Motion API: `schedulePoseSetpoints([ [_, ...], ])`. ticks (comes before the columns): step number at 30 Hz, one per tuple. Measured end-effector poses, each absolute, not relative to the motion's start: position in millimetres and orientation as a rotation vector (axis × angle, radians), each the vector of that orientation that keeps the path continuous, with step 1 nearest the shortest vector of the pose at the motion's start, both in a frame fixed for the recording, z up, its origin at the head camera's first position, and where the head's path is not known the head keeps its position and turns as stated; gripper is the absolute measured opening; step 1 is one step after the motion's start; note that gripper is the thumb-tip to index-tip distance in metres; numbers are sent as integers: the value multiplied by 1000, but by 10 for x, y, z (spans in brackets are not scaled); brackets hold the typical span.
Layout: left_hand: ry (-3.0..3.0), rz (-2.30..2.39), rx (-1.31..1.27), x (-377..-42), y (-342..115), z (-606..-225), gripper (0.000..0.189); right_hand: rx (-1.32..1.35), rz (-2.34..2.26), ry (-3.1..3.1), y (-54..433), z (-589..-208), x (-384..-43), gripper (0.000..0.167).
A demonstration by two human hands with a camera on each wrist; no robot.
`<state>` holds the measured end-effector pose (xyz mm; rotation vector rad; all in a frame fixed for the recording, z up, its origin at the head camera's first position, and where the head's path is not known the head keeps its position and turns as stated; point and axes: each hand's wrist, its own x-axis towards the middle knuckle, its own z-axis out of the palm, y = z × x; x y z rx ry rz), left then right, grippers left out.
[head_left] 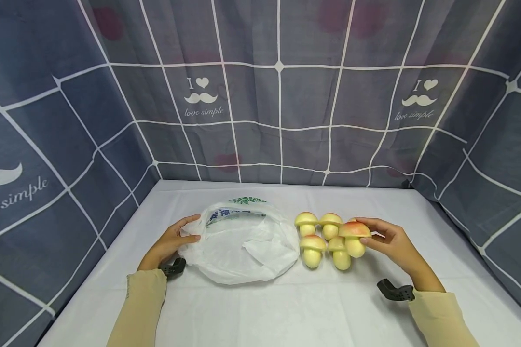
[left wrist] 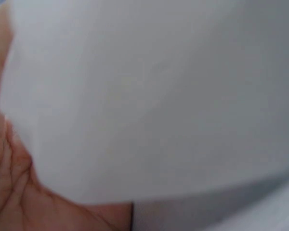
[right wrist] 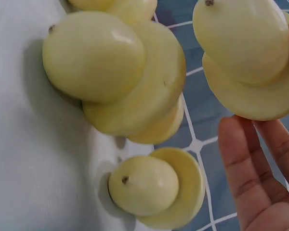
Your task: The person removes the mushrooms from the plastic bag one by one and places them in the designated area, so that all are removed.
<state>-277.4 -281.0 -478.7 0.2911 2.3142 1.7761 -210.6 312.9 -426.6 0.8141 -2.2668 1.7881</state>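
A white plastic bag (head_left: 252,270) with green and blue print lies with its mouth spread wide. At its left edge, my left hand (head_left: 167,245) holds the plastic between thumb and fingers; in the left wrist view the white film (left wrist: 149,106) covers most of the fingers. My right hand (head_left: 392,240) grips a toy mushroom (head_left: 355,238) with a yellow stem and reddish cap, raised above the others. The right wrist view shows this mushroom (right wrist: 243,43) in the fingers, its underside toward the camera. Several similar mushrooms (head_left: 312,253) stand between the bag and my right hand.
Everything stands on a table with a white cloth (head_left: 265,318). A dark blue-grey checked curtain (head_left: 252,96) closes off the back and both sides. Another mushroom (head_left: 306,222) stands close by the bag's right edge.
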Motion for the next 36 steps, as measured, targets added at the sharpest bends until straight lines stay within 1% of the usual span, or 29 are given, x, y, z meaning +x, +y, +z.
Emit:
schedulePoseSetpoints([
  [9, 2289, 1795, 285, -2768, -2804, -4792, 79, 755, 1810, -2272, 3254, -4347, -2100, 44],
  [19, 2291, 1794, 279, -2765, -2793, -4786, 79, 777, 1830, -2293, 3432, -4418, -2114, 47],
  [27, 2287, 1796, 281, -2768, -2798, -4795, 79, 697, 1792, -2417, 3584, -4451, -2082, 45],
  [33, 2293, 1793, 257, -2778, -2806, -4802, 80, 734, 1842, -2460, 3677, -4492, -2085, 46],
  [36, 2288, 1791, 245, -2781, -2800, -4793, 81, 709, 1849, -2513, 3713, -4508, -2074, 44],
])
